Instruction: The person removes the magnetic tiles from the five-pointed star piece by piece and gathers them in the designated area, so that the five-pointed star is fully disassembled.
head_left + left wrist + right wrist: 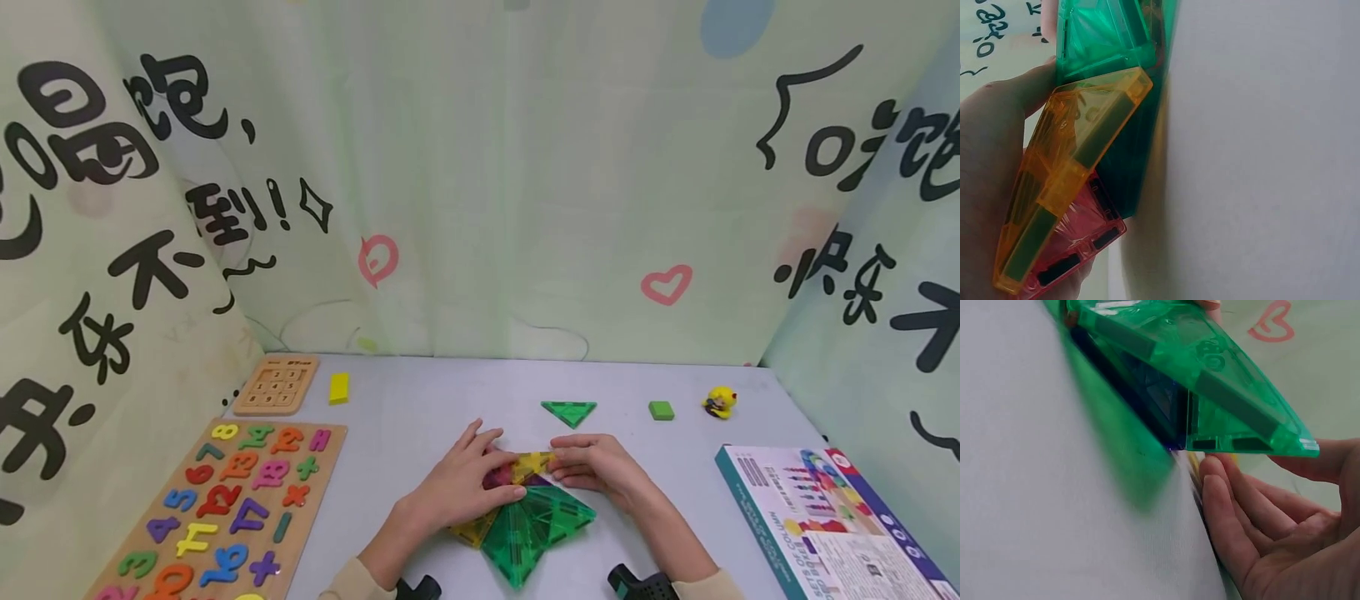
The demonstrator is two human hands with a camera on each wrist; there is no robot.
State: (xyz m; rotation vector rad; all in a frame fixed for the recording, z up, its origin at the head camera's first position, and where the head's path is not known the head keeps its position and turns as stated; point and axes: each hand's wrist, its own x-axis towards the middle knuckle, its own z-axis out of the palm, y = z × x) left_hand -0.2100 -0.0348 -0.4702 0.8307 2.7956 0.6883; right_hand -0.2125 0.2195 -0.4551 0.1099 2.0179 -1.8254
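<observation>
A structure of translucent magnetic tiles (519, 533) stands on the table between both hands, its green triangles toward the near side. My left hand (467, 477) holds its left side, thumb against a green tile and the other fingers over the far side. In the left wrist view an orange tile (1072, 153) and a red tile (1079, 234) show beside that hand. My right hand (603, 468) pinches the right end of a yellow magnetic tile (531, 467) at the back. A dark blue tile (1147, 394) sits beneath the green ones in the right wrist view.
A loose green triangle tile (568, 412), a green block (662, 410) and a yellow toy figure (720, 402) lie farther back. At left are a number board (311, 500), a wooden tray (276, 385) and a yellow block (339, 388). A box (832, 517) lies at right.
</observation>
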